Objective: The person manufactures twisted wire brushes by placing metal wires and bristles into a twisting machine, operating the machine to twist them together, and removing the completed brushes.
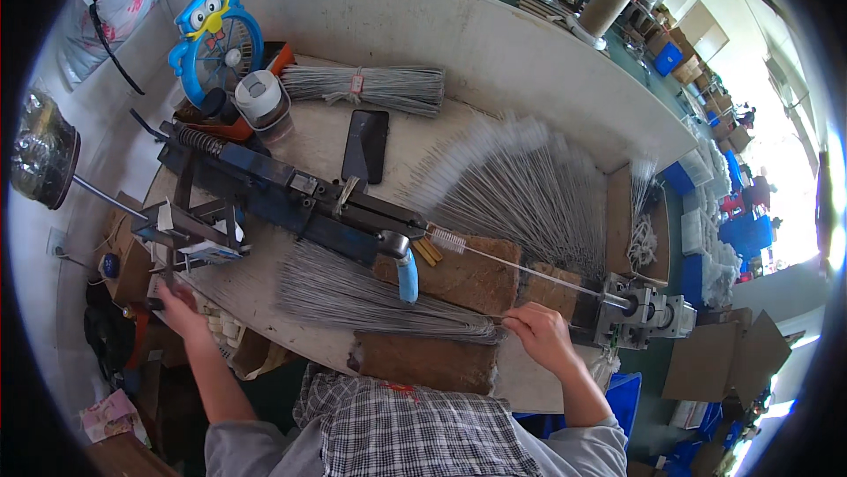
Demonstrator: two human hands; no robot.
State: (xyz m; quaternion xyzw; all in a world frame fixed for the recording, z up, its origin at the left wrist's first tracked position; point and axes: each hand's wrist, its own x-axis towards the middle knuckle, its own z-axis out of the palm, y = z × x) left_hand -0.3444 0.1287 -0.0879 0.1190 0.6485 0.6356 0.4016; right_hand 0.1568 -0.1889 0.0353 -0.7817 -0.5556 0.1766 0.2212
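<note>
My right hand pinches the ends of a fan of thin grey wires lying on the workbench, just left of a small metal chuck fixture. A thin rod with a white bristle tip spans from the blue-black twisting machine to that fixture. My left hand reaches to the machine's left end frame at the table's edge, fingers curled near its handle; whether it grips anything is unclear. A blue-handled lever hangs from the machine's middle.
Finished white bristle brushes fan out at the right. A tied wire bundle, a black phone, a white lidded jar and a blue toy fan stand at the back. Brown pads cover the bench front.
</note>
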